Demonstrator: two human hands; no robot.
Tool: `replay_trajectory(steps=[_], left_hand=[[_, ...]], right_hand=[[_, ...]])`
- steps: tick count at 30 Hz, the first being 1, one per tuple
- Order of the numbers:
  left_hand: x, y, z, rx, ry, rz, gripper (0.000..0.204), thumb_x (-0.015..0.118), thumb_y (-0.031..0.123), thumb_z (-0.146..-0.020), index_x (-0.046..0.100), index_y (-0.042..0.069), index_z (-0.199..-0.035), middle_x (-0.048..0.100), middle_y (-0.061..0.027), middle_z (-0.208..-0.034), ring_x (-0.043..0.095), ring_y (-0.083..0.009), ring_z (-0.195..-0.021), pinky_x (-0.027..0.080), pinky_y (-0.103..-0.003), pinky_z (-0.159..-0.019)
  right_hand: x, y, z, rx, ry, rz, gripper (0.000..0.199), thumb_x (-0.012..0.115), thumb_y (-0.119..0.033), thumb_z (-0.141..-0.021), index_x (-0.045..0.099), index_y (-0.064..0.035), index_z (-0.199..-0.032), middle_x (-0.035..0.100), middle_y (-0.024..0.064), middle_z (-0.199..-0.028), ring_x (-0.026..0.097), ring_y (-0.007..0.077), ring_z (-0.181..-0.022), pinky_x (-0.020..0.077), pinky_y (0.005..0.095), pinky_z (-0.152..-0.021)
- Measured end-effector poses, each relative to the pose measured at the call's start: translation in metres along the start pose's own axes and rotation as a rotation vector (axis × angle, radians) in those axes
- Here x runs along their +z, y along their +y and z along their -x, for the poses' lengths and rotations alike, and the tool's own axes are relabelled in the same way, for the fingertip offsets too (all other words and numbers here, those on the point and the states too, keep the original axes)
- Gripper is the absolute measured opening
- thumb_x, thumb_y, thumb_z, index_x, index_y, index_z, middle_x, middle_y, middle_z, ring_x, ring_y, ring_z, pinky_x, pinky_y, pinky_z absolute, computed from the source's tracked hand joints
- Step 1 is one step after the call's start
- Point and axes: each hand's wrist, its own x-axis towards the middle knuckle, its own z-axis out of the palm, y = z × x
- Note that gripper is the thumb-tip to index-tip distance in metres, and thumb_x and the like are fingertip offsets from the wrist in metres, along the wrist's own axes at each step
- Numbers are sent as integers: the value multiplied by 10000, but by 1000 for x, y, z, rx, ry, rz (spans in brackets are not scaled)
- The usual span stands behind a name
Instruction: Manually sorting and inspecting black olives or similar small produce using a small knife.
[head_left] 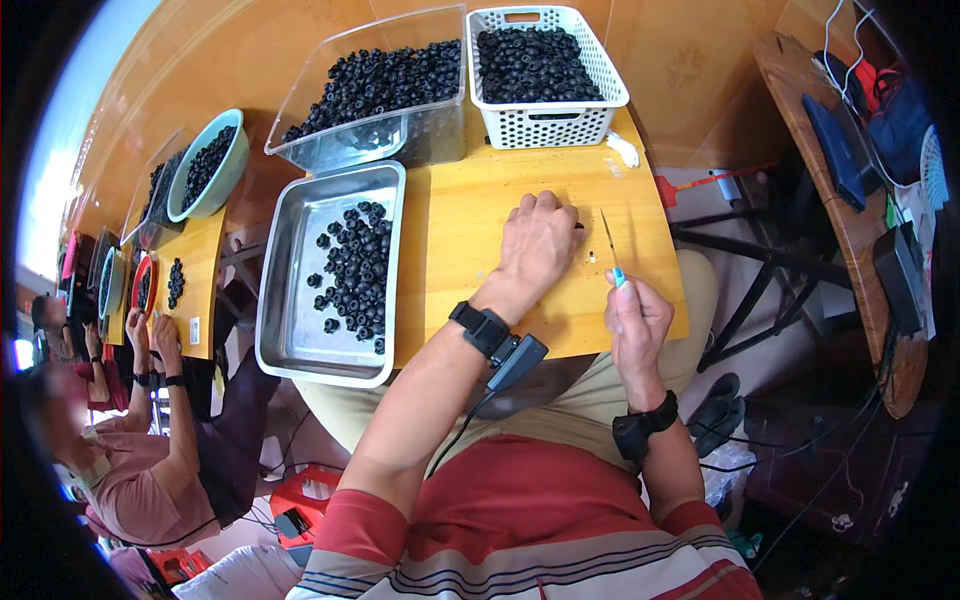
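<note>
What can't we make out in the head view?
- Left hand: palm and most of whatever is under it, hidden by the back of the hand; only a dark bit shows.
- Turquoise-handled tool: rest of the handle, covered by the right hand; tip shape too small.
- White basket: floor, buried under black pieces.
- Co-worker's hands: what they hold, too small.

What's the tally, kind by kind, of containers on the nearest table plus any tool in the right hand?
Shallow metal tray: 1
Clear plastic bin: 1
White perforated basket: 1
Thin blue-handled tool: 1
Total: 4
</note>
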Motion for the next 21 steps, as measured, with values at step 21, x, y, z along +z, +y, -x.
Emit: replay_trajectory(steps=[21], left_hand=[[-23,-11,69,-408,-9,1597,195,656,70,-979,665,3,-1161,701,-45,-996,678,-117,-880,590,-284,-856]], right_hand=[[3,-3,-1,18,-39,147,275,679,-190,-971,721,64,-1067,617,-36,-780,503,37,-678,403,207,-609]])
